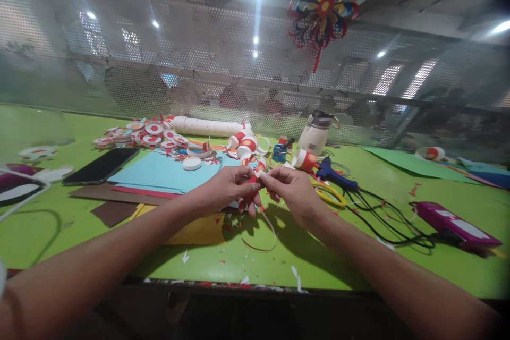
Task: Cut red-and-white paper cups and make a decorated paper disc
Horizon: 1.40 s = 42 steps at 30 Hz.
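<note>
Red paper strip [255,183] at frame centre, above green table [59,234], pinched between both hands. Left hand [229,186] closed on one end, right hand [289,188] fingertips closed on other; loose tail curls down to table. Best done, likely: keep pinch tight, curl evenly, edges aligned. Yellow scissors [330,196], blue glue gun [332,172] right of centre; finished paper discs [153,128] upper left.

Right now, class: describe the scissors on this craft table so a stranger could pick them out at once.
Start at the green table and find the person's right hand. Just beyond its wrist lie the scissors, beside the blue glue gun and black cable. Their yellow loop handles set them apart.
</note>
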Motion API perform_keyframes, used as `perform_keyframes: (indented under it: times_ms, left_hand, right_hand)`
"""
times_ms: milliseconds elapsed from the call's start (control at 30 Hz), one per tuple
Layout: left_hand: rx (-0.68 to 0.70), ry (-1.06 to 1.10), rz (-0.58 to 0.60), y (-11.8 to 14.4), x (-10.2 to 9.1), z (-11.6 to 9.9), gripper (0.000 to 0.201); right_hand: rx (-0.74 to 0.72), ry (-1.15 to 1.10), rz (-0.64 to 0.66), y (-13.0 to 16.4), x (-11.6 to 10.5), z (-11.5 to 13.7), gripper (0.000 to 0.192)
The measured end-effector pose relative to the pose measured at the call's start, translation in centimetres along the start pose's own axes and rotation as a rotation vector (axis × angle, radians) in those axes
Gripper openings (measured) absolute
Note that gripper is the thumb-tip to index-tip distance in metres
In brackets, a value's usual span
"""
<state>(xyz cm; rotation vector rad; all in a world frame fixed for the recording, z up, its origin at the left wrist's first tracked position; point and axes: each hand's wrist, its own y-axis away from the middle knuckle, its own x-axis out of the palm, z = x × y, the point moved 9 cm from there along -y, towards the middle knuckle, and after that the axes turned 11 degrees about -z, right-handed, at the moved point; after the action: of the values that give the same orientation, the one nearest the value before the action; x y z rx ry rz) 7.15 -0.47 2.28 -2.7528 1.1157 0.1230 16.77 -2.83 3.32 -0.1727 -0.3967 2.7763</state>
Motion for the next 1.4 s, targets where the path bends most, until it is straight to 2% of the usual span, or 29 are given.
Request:
perform_keyframes:
  times_ms: [267,467,633,900,1400]
  left_hand:
    - [-0.009,-0.008,0.047,0.2,0.1,0.1,0.029]
    - [-0.028,0.051,0.067,0.0,-0.2,0.9,0.023]
    - [-0.058,0.077,0.095,0.1,0.0,0.8,0.024]
    - [-0.108,0.124,0.141,0.4,0.5,0.7,0.025]
    - [-0.13,0.101,0.11,0.3,0.2,1.0,0.024]
  right_hand:
    - [0.012,0.013,0.005,0.2,0.0,0.0,0.027]
    - [0.022,-0.022,0.171,-0.4,0.4,-0.2,0.033]
    - [0.057,0.031,0.252,-0.4,0.4,-0.4,0.026]
    - [0.09,0.057,0.289,-0.1,0.4,-0.2,0.02]
    - [0.073,0.093,0.282,-0.1,0.4,0.0,0.024]
